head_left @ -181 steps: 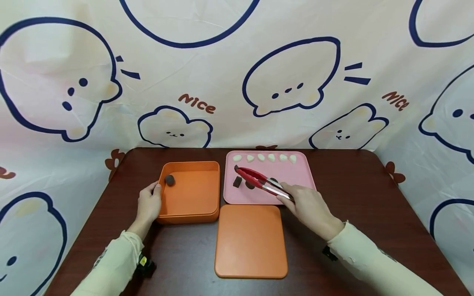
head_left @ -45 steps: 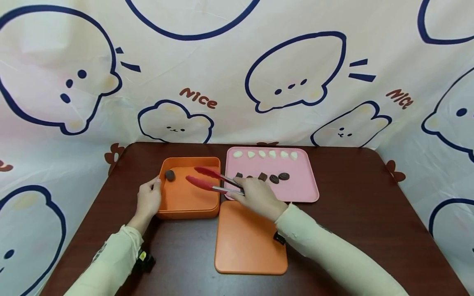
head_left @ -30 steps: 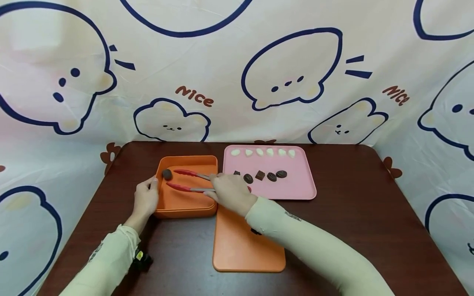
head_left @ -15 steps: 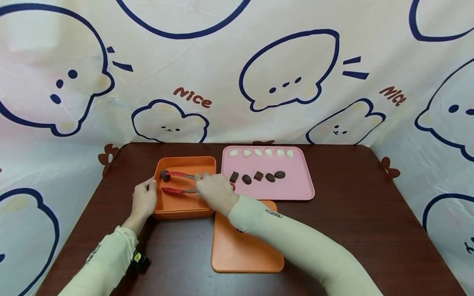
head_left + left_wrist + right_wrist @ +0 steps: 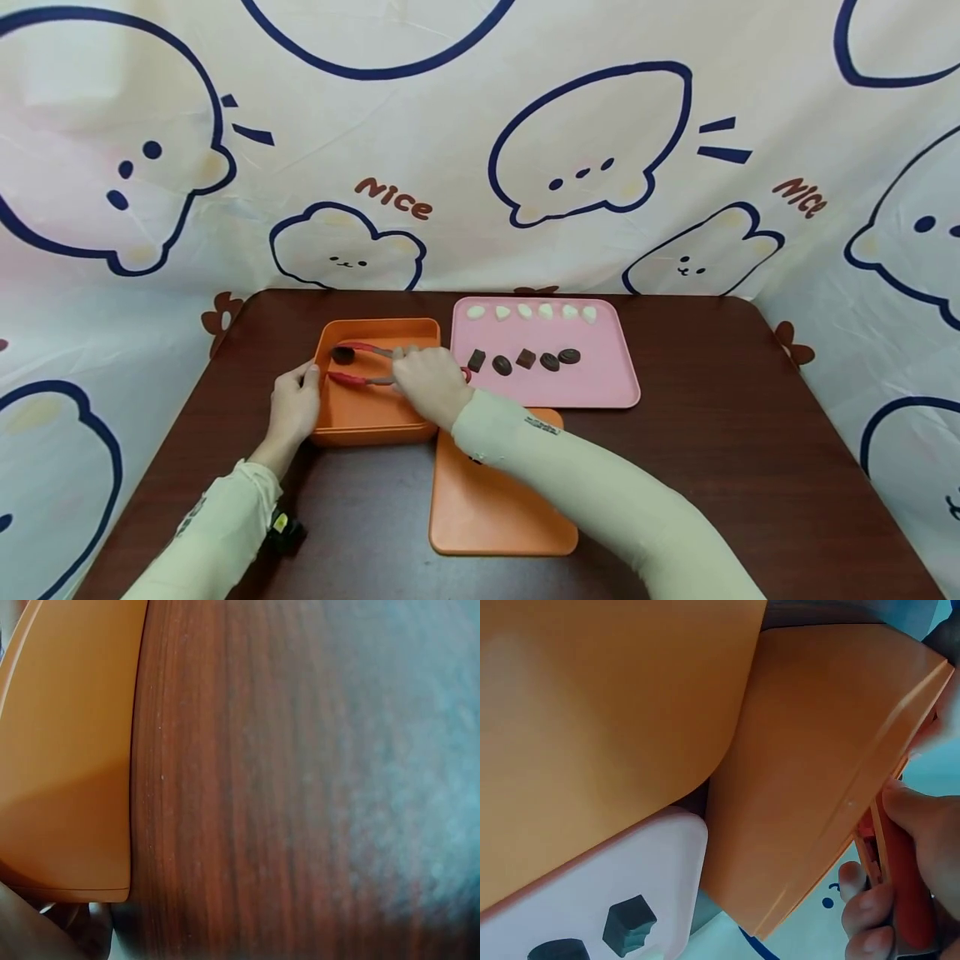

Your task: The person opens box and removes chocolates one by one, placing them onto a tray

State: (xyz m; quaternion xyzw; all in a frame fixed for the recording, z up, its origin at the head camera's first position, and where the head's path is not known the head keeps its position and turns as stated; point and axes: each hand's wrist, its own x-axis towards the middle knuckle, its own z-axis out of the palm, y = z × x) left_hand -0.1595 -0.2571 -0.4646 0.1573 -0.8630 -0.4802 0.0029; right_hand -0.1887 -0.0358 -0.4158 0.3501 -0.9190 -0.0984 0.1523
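My left hand (image 5: 294, 406) grips the left rim of an orange box (image 5: 375, 432); in the left wrist view only part of the hand shows under the box's side (image 5: 67, 765). My right hand (image 5: 432, 383) holds red-tipped tongs (image 5: 352, 380) over the box's inside. Their two arms stand spread, reaching left. One dark chocolate piece (image 5: 342, 356) lies in the box by the left wall, between the tong tips, with the upper tip right at its far edge. In the right wrist view, my fingers (image 5: 870, 907) wrap the red tong grip (image 5: 907, 877) beyond the box wall.
A pink tray (image 5: 555, 396) right of the box bears a back row of several white pieces (image 5: 523, 311) and a row of several dark chocolates (image 5: 526, 359). An orange lid (image 5: 502, 517) lies in front, under my right forearm. A patterned cloth (image 5: 450, 150) hangs behind the table.
From over the pink tray, the tongs have moved left into the box and spread. The dark piece in the box looks flatter than half a second ago. My left hand stays on the rim.
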